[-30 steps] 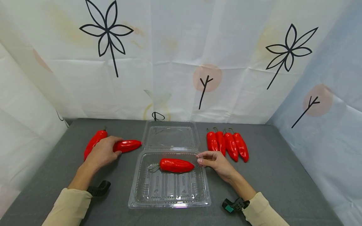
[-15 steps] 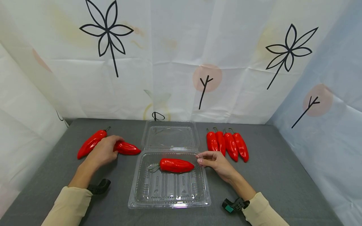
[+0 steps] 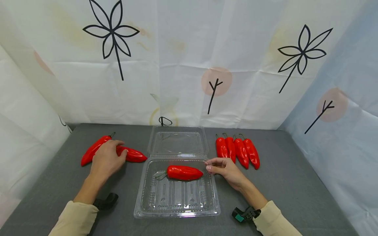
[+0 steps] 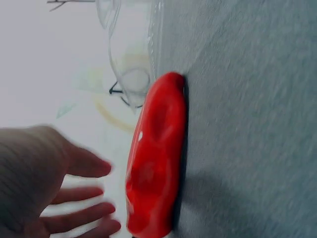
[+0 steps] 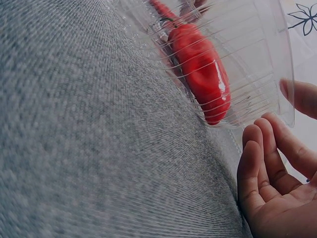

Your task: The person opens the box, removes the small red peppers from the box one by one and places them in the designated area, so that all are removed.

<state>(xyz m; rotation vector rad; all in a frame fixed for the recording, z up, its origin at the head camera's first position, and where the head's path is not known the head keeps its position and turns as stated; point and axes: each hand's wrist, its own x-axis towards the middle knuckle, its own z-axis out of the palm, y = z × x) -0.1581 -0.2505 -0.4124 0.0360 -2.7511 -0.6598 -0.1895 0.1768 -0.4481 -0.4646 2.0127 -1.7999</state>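
glossy red pepper point(image 3: 131, 155) on grey table point(image 3: 283, 183)

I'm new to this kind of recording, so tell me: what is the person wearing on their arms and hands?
Both hands are bare: the left hand and the right hand. Each arm wears a long cream sleeve. A small black device sits by the left cuff, and a black and teal device by the right.

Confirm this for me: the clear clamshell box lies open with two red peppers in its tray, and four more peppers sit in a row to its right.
Not quite. The tray of the clamshell box holds one red pepper, not two, as the head view shows. The rest holds: the box lies open, and four peppers sit in a row to its right.
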